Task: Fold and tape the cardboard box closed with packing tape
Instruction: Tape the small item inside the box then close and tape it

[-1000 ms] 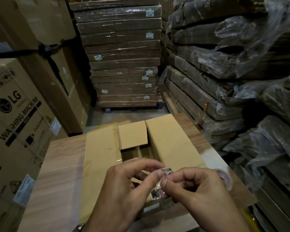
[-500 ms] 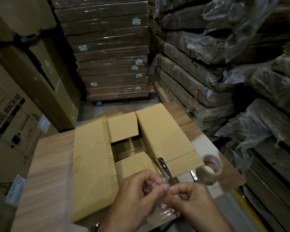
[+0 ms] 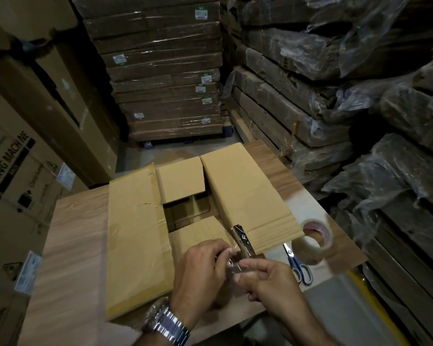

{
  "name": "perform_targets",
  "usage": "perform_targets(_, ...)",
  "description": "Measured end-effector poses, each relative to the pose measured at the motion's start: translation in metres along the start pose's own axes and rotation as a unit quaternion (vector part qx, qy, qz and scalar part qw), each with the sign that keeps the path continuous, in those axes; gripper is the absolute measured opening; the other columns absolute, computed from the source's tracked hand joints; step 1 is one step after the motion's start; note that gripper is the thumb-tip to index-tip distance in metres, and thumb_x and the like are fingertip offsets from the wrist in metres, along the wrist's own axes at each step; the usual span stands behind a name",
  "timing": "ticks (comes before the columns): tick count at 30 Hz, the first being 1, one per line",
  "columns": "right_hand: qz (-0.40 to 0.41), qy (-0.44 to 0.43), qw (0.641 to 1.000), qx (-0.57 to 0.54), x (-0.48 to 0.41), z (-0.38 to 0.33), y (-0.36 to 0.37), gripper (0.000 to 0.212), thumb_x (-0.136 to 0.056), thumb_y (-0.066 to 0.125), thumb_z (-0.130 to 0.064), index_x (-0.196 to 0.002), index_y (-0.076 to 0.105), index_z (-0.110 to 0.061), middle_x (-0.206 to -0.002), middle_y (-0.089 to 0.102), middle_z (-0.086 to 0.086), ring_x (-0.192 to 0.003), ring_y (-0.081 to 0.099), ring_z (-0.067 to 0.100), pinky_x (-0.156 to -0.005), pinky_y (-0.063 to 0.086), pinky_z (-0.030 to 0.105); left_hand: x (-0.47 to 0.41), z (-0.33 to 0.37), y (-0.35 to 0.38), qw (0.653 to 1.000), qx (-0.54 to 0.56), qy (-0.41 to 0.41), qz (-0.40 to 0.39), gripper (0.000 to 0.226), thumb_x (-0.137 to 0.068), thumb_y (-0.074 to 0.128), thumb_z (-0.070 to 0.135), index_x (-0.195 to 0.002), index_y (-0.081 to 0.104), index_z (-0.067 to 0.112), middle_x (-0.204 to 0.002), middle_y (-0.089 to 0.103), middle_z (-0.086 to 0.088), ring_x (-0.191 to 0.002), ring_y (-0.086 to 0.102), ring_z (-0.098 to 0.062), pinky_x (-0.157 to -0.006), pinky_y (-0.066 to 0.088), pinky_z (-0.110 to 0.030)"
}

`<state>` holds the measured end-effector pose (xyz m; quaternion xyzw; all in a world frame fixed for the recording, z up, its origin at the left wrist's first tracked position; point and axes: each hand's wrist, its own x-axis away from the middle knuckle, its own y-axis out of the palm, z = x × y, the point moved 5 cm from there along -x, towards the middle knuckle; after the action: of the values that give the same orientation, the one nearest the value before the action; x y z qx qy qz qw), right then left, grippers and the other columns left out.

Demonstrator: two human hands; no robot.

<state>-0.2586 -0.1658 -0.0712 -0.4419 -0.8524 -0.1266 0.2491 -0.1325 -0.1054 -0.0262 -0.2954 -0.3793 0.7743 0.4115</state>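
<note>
This is a storeroom, with tall piles of wrapped flat boxes [image 3: 160, 71] far back and big washing machine boxes [image 3: 13, 176] left.

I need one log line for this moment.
left hand: pinches tape strip | right hand: pinches same strip | cardboard box: centre gap open | tape roll, scissors: on table beside box

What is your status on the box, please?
Left hand and right hand pinch a crumpled tape strip. Cardboard box flaps not closed, centre gap open. Tape roll, scissors on its right, not in the way.
</note>
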Motion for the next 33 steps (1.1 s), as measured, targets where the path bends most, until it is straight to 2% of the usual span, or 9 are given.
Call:
perform_targets(4, 0.042, 0.001, 0.999, -0.006, -0.014, 0.005, -0.005, 0.026, -0.067, 0.084, -0.002, -0.083, 0.069, -0.015, -0.079, 0.073, 0.004, -0.064, 0.065, 0.016, -0.050, 0.049, 0.024, -0.010, -0.010, 0.011, 0.999, -0.035, -0.003, 0.016, 0.017, -0.095, 0.054, 0.040, -0.091, 0.069, 0.032, -0.082, 0.066, 0.017, -0.072, 0.056, 0.001, -0.061, 0.039, -0.010)
perform_targets(6, 0.019, 0.015, 1.000, -0.017, -0.021, 0.007, -0.006, 0.014, -0.069, 0.083, -0.003, -0.072, 0.070, -0.008, -0.068, 0.071, 0.008, -0.055, 0.061, 0.014, -0.048, 0.047, 0.023, -0.014, -0.014, 0.015, 0.999, -0.041, 0.006, 0.017, 0.018, -0.094, 0.054, 0.040, -0.090, 0.069, 0.032, -0.082, 0.068, 0.017, -0.072, 0.057, 0.001, -0.063, 0.046, -0.016)
perform_targets(9, -0.009, 0.041, 0.999, -0.025, -0.032, 0.013, -0.005, 0.014, -0.073, 0.080, -0.004, -0.064, 0.071, -0.005, -0.061, 0.066, 0.010, -0.052, 0.057, 0.013, -0.051, 0.047, 0.023, -0.022, -0.019, 0.022, 0.999, -0.047, 0.011, 0.007, 0.019, -0.094, 0.054, 0.040, -0.088, 0.069, 0.032, -0.076, 0.066, 0.016, -0.069, 0.056, 0.001, -0.062, 0.049, -0.020)
perform_targets(12, -0.006, 0.062, 0.996, -0.056, -0.041, 0.016, -0.006, 0.010, -0.074, 0.079, -0.001, -0.070, 0.070, 0.000, -0.059, 0.066, 0.010, -0.053, 0.058, 0.014, -0.051, 0.049, 0.023, -0.030, -0.025, 0.031, 0.999, -0.049, 0.011, -0.007, 0.023, -0.095, 0.051, 0.042, -0.084, 0.068, 0.031, -0.074, 0.065, 0.017, -0.072, 0.054, -0.001, -0.070, 0.044, -0.022)
perform_targets(15, -0.014, 0.083, 0.994, -0.070, -0.047, 0.020, -0.006, 0.011, -0.074, 0.079, -0.002, -0.077, 0.070, 0.004, -0.061, 0.066, 0.011, -0.050, 0.057, 0.012, -0.047, 0.047, 0.021, -0.035, -0.033, 0.042, 0.999, -0.033, -0.010, -0.026, 0.020, -0.095, 0.052, 0.043, -0.091, 0.069, 0.033, -0.086, 0.061, 0.018, -0.084, 0.051, -0.004, -0.077, 0.044, -0.025)
perform_targets(19, -0.013, 0.094, 0.994, -0.060, -0.054, 0.027, -0.007, 0.009, -0.076, 0.079, -0.007, -0.077, 0.072, -0.002, -0.063, 0.067, 0.008, -0.044, 0.050, 0.007, -0.042, 0.042, 0.020, -0.040, -0.045, 0.053, 0.998, -0.032, -0.040, -0.044, 0.021, -0.094, 0.054, 0.045, -0.093, 0.070, 0.032, -0.085, 0.062, 0.016, -0.081, 0.054, -0.003, -0.073, 0.051, -0.028)
perform_targets(24, 0.012, 0.099, 0.993, -0.070, -0.061, 0.037, -0.006, 0.012, -0.075, 0.080, -0.007, -0.081, 0.071, -0.001, -0.064, 0.068, 0.008, -0.047, 0.049, 0.009, -0.041, 0.039, 0.019, -0.043, -0.047, 0.064, 0.996, -0.063, -0.035, -0.051, 0.024, -0.095, 0.051, 0.046, -0.097, 0.071, 0.032, -0.087, 0.063, 0.016, -0.085, 0.049, -0.006, -0.074, 0.041, -0.021)
perform_targets(28, 0.031, 0.102, 0.991, -0.084, -0.066, 0.043, -0.008, 0.028, -0.073, 0.080, -0.003, -0.094, 0.062, 0.000, -0.067, 0.068, 0.012, -0.048, 0.049, 0.011, -0.041, 0.037, 0.021, -0.045, -0.051, 0.069, 0.996, -0.056, -0.038, -0.056, 0.020, -0.093, 0.054, 0.045, -0.090, 0.070, 0.033, -0.083, 0.064, 0.018, -0.083, 0.045, -0.006, -0.075, 0.039, -0.024)
perform_targets(33, 0.047, 0.094, 0.990, -0.096, -0.072, 0.049, -0.006, 0.029, -0.070, 0.081, 0.001, -0.084, 0.056, -0.006, -0.064, 0.066, 0.013, -0.045, 0.048, 0.013, -0.041, 0.035, 0.021, -0.044, -0.054, 0.074, 0.996, -0.046, -0.059, -0.057, 0.014, -0.091, 0.056, 0.047, -0.084, 0.064, 0.037, -0.079, 0.054, 0.025, -0.087, 0.040, -0.003, -0.079, 0.040, -0.028)
